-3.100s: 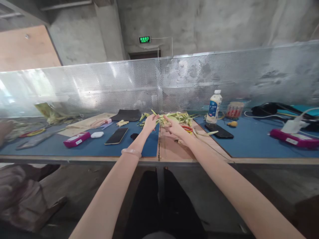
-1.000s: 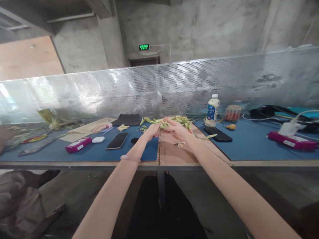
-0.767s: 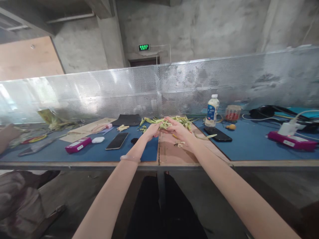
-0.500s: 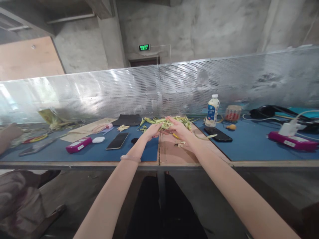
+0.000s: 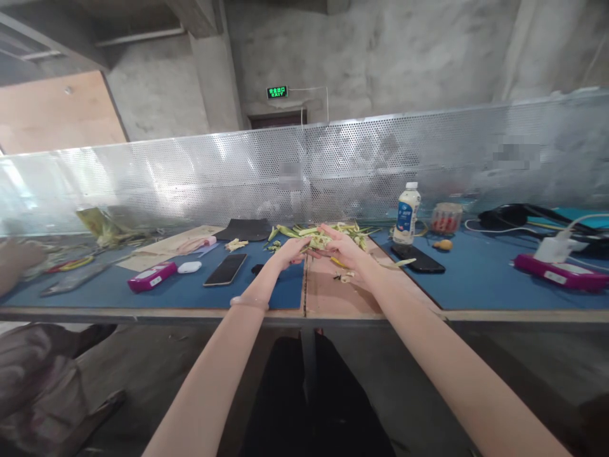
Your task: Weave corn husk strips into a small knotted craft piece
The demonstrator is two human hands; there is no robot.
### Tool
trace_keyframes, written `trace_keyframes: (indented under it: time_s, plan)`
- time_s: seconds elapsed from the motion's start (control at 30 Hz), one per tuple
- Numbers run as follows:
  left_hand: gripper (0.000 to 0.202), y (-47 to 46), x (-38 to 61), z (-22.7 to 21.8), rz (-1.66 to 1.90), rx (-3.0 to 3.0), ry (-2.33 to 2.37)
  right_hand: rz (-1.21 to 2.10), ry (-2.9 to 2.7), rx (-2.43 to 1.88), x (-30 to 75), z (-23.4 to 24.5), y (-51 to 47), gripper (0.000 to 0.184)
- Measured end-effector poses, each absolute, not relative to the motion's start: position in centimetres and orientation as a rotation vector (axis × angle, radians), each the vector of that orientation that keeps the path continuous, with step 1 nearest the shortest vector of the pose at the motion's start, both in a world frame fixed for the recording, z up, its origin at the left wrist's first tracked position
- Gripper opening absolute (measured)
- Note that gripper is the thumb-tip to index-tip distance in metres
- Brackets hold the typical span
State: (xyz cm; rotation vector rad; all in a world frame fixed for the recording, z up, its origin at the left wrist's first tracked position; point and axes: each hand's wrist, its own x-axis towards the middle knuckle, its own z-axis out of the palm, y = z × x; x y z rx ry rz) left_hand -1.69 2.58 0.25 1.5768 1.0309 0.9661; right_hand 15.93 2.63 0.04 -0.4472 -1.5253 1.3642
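Note:
A loose heap of pale green stalks and leaf strips [image 5: 354, 230] lies toward the back of the bare wooden board [image 5: 328, 298]. My left hand [image 5: 291, 252], with a pale bangle on its wrist, is at the heap's near side, its fingers curled inward. Facing it is my right hand [image 5: 343, 246], the index finger reaching over the stalks and the other fingers bent in. Both sets of fingertips touch the greens, but the piece between them is too small to make out. Small dark and pale scraps [image 5: 345, 277] lie on the board near my right wrist.
To the left are a black phone [image 5: 225, 270], a white earbud case [image 5: 189, 267] and a magenta box [image 5: 152, 277]. On the right stand a bottle [image 5: 405, 216] and another phone [image 5: 419, 259]. A perforated metal screen [image 5: 214, 171] runs behind. Another person's arm [image 5: 19, 260] shows far left.
The view has shifted very slightly. Both hands stay at the heap in nearly the same pose, and no object has visibly moved.

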Motion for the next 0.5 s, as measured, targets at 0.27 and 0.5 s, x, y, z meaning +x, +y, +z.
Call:
trace_keyframes:
  time_s: [0.27,0.5]
  plan:
    - [0.027,2.67,-1.75,0.16,0.957,1.558,1.037,1.434,-1.48,-0.418,15.79,0.34,2.1,0.03]
    - [0.027,2.51,-1.79,0.22,0.946,1.555,1.069,1.476,-1.471,-0.414,15.74,0.52,1.87,0.03]
